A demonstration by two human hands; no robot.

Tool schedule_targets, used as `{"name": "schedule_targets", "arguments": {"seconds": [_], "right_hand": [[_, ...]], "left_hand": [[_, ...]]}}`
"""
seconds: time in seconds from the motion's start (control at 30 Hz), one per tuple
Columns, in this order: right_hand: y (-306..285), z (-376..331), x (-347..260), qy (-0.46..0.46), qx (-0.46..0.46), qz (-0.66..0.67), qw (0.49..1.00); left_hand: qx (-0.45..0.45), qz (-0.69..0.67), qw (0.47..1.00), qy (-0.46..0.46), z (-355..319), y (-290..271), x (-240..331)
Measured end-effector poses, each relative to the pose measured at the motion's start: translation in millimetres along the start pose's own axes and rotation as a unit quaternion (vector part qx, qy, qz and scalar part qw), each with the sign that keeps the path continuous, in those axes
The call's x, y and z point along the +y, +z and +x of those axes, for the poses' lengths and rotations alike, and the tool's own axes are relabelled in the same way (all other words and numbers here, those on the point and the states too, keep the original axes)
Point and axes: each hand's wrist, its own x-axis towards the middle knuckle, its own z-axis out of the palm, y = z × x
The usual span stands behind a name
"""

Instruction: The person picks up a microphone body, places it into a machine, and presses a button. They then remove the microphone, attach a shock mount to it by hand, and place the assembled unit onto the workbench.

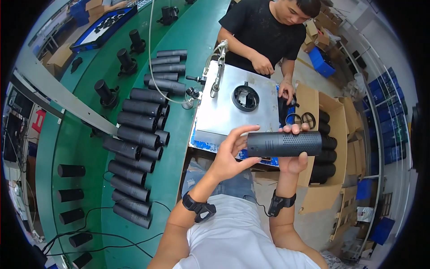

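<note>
The right hand point(293, 162) holds a black cylinder point(284, 144) level in front of the chest, its fingers curled around the tube from below and behind, with fingertips showing over the top edge and the thumb pressed to the near side. The left hand point(228, 154) is spread wide at the cylinder's blunt left end, its thumb and forefinger touching the end face and the other fingers fanned out above it, gripping nothing. By the look of it, this is a checking or turning step, with the tube being looked over end-on; the next move probably calls for the left fingers to close on that end while the right keeps the tube steady. Just beyond the fingertips lies a metal plate point(224, 116) with a black ring fixture point(245, 98) on it. Right of the right-hand fingers, an open cardboard box point(333, 116) holds more black tubes on their sides. Left of the left fingers, well apart, rows of black cylinders point(136, 148) lie on the green bench point(89, 148). Beyond the plate, another person's hands point(286, 92) are at the plate's far edge.
</note>
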Motion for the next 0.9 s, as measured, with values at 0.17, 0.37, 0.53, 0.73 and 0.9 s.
{"name": "schedule_targets", "arguments": {"seconds": [0.17, 0.37, 0.53, 0.73, 0.9], "right_hand": [[-11.6, 30.0, 9.4, -0.008, -0.09, -0.054, 0.994], [-37.6, 104.6, 60.5, -0.065, 0.024, -0.26, 0.963], [-73.3, 137.2, 96.1, -0.017, 0.058, -0.335, 0.94], [-81.9, 147.2, 96.4, 0.0, 0.087, -0.349, 0.933], [-61.2, 126.1, 125.5, -0.022, -0.003, -0.507, 0.862]], "left_hand": [[-0.028, -0.09, 0.979, -0.182, -0.2, -24.8, -20.7], [0.124, -0.035, 0.962, -0.24, -19.5, -46.3, -51.1], [0.11, -0.046, 0.97, -0.212, -27.0, -60.5, -41.8], [0.112, -0.044, 0.981, -0.15, -3.7, -77.7, -22.0], [0.14, 0.039, 0.979, -0.142, 15.4, -90.7, -9.1]]}}
